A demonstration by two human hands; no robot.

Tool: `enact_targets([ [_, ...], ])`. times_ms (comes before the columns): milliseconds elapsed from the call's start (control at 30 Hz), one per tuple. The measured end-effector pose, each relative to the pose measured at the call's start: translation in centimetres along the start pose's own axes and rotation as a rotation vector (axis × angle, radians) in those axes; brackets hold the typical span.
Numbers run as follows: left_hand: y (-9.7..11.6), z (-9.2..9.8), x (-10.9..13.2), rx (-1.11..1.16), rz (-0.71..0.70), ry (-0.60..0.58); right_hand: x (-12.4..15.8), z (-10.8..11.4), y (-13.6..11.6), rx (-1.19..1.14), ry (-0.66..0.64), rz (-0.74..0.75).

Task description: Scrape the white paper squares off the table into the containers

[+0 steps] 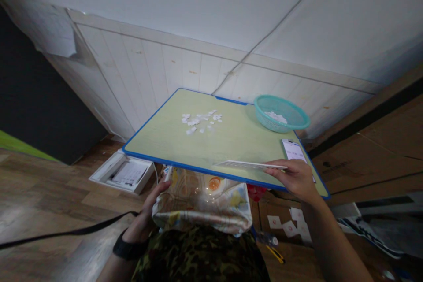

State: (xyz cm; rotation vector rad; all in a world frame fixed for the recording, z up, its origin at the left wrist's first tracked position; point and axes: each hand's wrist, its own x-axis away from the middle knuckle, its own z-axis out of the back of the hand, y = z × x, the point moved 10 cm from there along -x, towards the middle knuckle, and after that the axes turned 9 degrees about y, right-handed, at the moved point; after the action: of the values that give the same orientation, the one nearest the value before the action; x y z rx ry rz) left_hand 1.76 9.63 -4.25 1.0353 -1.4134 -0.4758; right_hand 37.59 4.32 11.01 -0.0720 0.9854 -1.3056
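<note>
My right hand [294, 178] pinches one end of a thin white sheet [244, 165], seen nearly edge-on, with faint marks along it. The sheet hangs just over the front edge of a pale yellow-green table [158, 128] with a blue rim. Close to that hand a phone [293, 150] lies on the tabletop, its screen lit. My left hand [157, 196] grips the left side of a fruit-print container [239, 213], covered in shiny plastic, on my lap; some of its fingers are hidden. Small white paper pieces [198, 121] are scattered mid-table.
At the back right corner stands a turquoise basket [280, 105] holding more white pieces. An open white box [122, 176] with papers sits below the table at left. Square cards [291, 228] and a yellow box cutter [276, 254] are down at right, beside large cardboard [380, 154].
</note>
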Motion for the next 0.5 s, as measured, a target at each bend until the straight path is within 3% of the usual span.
enact_targets([
  [233,0.6,-0.3,1.0,-0.009,-0.009,0.027,0.0,0.4,-0.5,0.039,0.058,0.021],
  [500,-0.2,0.1,-0.5,-0.017,0.015,0.002,0.7,-0.4,-1.3,0.008,-0.032,0.016],
])
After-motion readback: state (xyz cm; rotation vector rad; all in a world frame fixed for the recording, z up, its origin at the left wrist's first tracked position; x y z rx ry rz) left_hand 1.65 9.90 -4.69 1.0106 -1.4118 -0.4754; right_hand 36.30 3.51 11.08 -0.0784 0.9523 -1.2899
